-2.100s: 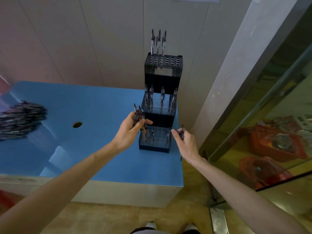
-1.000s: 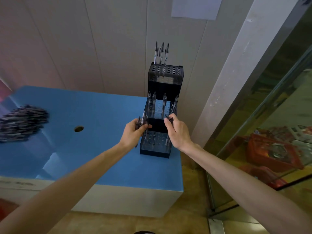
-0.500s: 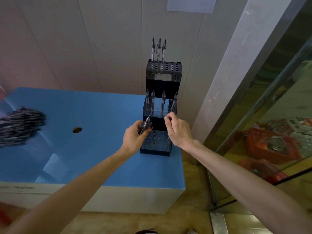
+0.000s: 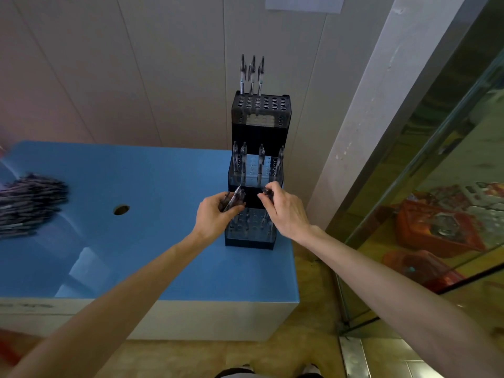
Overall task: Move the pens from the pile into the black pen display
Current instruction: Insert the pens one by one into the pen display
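- A small bunch of pens [image 4: 234,200] is held in the left hand [image 4: 215,216], just beside the display [image 4: 259,126] on the blue desk [image 4: 152,257].
- One pen [image 4: 266,191] is pinched in the right hand [image 4: 286,211], which has been raised from the lowest tier toward the middle one.
- Most holes are seen unfilled; the pile [image 4: 30,205] lies well apart, so much is judged left.
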`<state>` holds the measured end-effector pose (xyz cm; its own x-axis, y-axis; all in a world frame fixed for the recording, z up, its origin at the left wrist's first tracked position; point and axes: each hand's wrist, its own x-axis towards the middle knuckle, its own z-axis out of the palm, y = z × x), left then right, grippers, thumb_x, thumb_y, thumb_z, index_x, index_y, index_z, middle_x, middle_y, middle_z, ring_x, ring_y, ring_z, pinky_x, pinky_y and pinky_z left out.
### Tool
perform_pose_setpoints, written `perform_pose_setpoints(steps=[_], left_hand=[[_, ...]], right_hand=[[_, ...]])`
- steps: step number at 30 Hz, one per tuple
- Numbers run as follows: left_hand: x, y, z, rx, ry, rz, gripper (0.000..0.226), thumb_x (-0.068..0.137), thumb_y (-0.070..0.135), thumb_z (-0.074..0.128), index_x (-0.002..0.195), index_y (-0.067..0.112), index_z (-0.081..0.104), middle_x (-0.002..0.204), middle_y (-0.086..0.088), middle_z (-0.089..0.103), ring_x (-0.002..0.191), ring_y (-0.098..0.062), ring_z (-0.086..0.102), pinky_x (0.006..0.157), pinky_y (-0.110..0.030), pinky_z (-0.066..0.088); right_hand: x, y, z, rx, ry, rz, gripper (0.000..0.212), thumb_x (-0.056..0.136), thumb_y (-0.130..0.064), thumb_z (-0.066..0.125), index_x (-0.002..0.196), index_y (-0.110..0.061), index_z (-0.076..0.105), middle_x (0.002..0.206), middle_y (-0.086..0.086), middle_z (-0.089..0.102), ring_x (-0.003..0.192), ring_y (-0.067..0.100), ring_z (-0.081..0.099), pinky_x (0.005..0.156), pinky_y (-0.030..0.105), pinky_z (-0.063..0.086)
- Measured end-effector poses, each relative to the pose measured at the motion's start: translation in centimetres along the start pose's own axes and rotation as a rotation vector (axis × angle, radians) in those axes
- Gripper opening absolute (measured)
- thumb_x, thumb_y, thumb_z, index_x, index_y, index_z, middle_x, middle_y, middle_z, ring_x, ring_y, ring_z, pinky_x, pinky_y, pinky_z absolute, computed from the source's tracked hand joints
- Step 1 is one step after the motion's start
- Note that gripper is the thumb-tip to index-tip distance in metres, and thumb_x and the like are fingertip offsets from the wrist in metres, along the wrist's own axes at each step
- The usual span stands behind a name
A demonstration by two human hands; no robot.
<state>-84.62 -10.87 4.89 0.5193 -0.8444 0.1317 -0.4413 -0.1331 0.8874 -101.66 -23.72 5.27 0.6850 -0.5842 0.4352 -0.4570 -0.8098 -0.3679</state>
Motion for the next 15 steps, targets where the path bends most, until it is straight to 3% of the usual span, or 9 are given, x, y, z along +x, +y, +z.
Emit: perform_pose_setpoints(steps=[5, 11, 15], left_hand=[[0.0, 0.3, -0.3, 0.025, -0.034, 0.029, 0.011, 0.088, 0.027, 0.079, 0.085, 0.020, 0.071, 0.066, 0.004, 0.068, 0.050, -0.003, 0.049, 0.052, -0.017, 0.038], [0.1, 0.4, -0.4, -0.072, -0.056, 0.003, 0.019, 0.086, 0.022, 0.081, 0.079, 0.012, 0.066, 0.057, 0.012, 0.060, 0.047, -0.002, 0.046, 0.050, -0.014, 0.035], [0.2, 0.3, -0.5, -0.022, -0.058, 0.017, 0.021, 0.086, 0.020, 0.081, 0.075, 0.018, 0.063, 0.052, 0.018, 0.055, 0.046, -0.002, 0.045, 0.049, -0.012, 0.033]], right_hand=[[-0.3, 0.4, 0.2, -0.008, 0.003, 0.031, 0.037, 0.108, -0.044, 0.037, 0.119, -0.011, 0.050, 0.075, -0.005, 0.055, 0.054, 0.014, 0.052, 0.049, 0.031, 0.045], [-1.3, 0.3, 0.8, -0.064, -0.052, 0.000, 0.032, 0.107, -0.039, 0.045, 0.122, -0.011, 0.048, 0.076, -0.009, 0.051, 0.053, 0.011, 0.046, 0.046, 0.023, 0.028], [-1.7, 0.3, 1.0, -0.111, -0.111, -0.037, 0.028, 0.108, -0.037, 0.045, 0.120, -0.012, 0.047, 0.078, -0.009, 0.051, 0.056, 0.012, 0.046, 0.051, 0.024, 0.031]])
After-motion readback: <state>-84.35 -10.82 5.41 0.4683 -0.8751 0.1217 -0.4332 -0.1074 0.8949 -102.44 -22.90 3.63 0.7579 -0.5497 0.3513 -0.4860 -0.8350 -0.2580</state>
